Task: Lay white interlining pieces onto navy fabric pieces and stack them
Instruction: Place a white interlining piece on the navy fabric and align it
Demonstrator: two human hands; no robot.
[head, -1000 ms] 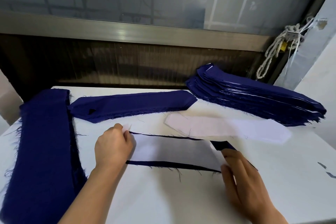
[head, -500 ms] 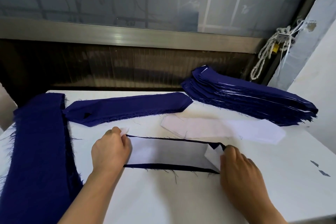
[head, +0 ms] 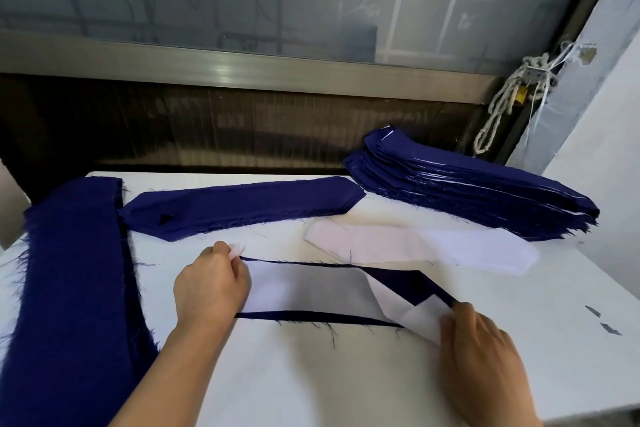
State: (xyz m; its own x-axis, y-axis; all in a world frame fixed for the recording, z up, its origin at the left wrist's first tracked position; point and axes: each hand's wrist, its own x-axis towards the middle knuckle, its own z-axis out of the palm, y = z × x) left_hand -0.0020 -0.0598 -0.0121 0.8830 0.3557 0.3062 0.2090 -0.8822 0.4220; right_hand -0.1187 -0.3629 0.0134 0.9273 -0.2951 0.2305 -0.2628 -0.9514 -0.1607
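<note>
Head view looks down on both hands working one pair of pieces near the front of the white table [head: 329, 385]. The left hand [head: 211, 288] pinches the left tip of a white interlining piece [head: 311, 291] between thumb and fingertips, knuckles up, wrist low over the table. The right hand [head: 481, 354] grips the other end, fingers curled on a flap that is turned back on itself, so the pointed right end of the navy piece [head: 412, 284] underneath lies bare. Thin navy strips show along the far and near edges of the white, so the two look close to matched through the middle.

To my eye this is the laying step, part done: the left end is placed, the right end not yet. The next move, I'd judge, is to unfold that flap out to the right and smooth it flat so its point sits on the navy point. The left hand would need to pin its end meanwhile, since the cloth is limp and frayed and would shift easily.

Just behind lies a loose pile of white interlining [head: 433, 246], and beyond it a pile of bare navy pieces [head: 242, 204]. At the far right sits a tall stack [head: 467, 191] of navy with white edges peeping out, likely where this pair goes. A long navy stack [head: 69, 288] runs down the left edge.
</note>
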